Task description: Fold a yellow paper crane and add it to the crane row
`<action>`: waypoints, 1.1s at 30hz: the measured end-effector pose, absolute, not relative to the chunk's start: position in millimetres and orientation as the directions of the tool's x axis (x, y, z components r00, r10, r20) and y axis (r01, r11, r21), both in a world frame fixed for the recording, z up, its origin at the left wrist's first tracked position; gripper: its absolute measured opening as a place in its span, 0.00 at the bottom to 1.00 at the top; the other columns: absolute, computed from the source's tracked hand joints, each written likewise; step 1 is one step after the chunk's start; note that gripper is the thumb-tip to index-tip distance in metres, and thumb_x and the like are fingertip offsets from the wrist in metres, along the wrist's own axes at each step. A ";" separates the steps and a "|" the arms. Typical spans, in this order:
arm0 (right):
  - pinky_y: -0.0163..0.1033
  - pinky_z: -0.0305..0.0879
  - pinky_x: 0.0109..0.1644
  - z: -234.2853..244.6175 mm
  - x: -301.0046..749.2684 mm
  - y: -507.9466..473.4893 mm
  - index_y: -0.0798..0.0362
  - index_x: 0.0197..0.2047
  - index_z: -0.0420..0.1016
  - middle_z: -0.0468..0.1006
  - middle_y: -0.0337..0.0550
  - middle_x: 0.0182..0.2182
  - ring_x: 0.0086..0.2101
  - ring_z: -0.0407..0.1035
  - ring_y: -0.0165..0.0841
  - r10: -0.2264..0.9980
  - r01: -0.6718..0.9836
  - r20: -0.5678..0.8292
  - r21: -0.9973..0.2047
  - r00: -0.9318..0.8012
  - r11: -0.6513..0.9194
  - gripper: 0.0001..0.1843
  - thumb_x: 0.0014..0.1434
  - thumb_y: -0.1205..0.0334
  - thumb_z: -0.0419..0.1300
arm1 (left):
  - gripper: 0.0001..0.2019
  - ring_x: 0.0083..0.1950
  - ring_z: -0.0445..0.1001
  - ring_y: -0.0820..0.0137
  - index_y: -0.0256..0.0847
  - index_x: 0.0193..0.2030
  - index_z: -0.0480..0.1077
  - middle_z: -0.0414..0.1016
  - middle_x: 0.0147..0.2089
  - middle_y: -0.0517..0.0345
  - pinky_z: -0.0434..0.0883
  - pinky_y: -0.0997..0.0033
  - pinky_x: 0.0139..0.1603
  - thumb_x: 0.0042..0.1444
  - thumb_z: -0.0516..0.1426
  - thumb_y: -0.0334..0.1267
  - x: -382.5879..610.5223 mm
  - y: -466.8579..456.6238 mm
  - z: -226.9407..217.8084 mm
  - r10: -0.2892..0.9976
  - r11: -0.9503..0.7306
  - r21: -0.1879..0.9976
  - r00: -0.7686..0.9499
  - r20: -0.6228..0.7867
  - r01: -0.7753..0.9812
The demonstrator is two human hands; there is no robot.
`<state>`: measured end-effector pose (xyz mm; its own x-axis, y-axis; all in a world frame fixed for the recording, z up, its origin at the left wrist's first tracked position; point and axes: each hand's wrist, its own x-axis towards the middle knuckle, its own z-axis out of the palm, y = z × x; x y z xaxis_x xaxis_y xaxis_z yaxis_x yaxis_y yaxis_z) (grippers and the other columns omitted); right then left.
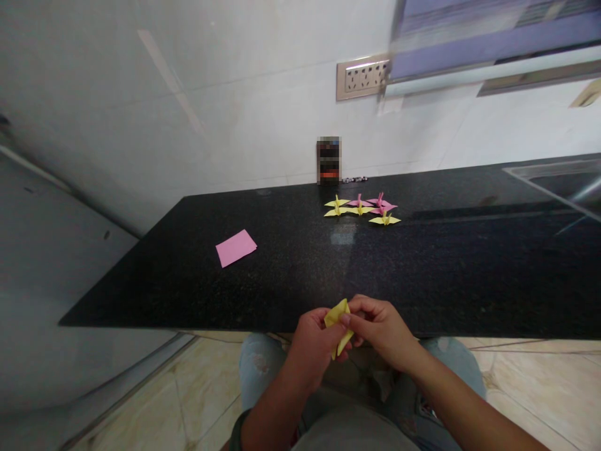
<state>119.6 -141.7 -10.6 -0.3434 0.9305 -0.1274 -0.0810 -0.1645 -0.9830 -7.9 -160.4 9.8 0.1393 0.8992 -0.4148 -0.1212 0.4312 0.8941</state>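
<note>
A partly folded piece of yellow origami paper (337,312) is held between my two hands, just at the counter's front edge. My left hand (313,343) is closed around its lower left side, with the thumb pressed on the paper. On the other side my right hand (382,329) pinches the paper's upper right edge between thumb and fingers. Some fingertips are hidden behind the paper. Farther back on the counter stand several folded paper cranes, among them a yellow crane (385,220) and a pink crane (380,200).
Pink paper sheets (236,248) lie in a stack on the black counter (291,269) to the left. A phone-like dark object (329,161), partly pixelated, leans on the wall. Beside it lies a beaded strand (355,180). A socket panel (362,77) is above; a sink edge (554,191) is right.
</note>
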 end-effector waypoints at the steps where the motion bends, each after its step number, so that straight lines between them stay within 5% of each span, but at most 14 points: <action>1: 0.29 0.61 0.19 -10.2 119.7 -141.3 0.57 0.28 0.71 0.68 0.36 0.23 0.19 0.64 0.24 0.928 -0.087 -0.135 -0.981 -0.348 -0.176 0.09 0.49 0.59 0.59 | 0.11 0.17 0.61 0.78 0.32 0.29 0.68 0.66 0.19 0.60 0.59 0.81 0.15 0.44 0.57 0.39 -7.8 -160.5 10.4 0.896 0.437 0.892 0.144 -0.420 -0.116; 20: 0.27 0.51 0.16 -4.2 124.7 -139.0 0.58 0.25 0.69 0.67 0.33 0.16 0.14 0.56 0.19 0.871 -0.050 -0.207 -0.966 -0.445 -0.255 0.14 0.45 0.54 0.62 | 0.06 0.15 0.59 0.79 0.34 0.25 0.67 0.64 0.17 0.62 0.55 0.81 0.13 0.43 0.56 0.36 -16.0 -162.1 9.0 0.862 0.458 0.889 0.254 -0.439 -0.018; 33: 0.27 0.45 0.14 -9.0 123.0 -140.9 0.56 0.21 0.65 0.62 0.29 0.09 0.10 0.52 0.20 0.915 0.030 -0.225 -0.973 -0.335 -0.228 0.14 0.46 0.55 0.61 | 0.04 0.15 0.58 0.79 0.35 0.25 0.65 0.62 0.17 0.64 0.55 0.80 0.13 0.41 0.54 0.33 -14.9 -161.5 7.3 0.870 0.457 0.889 0.213 -0.444 -0.017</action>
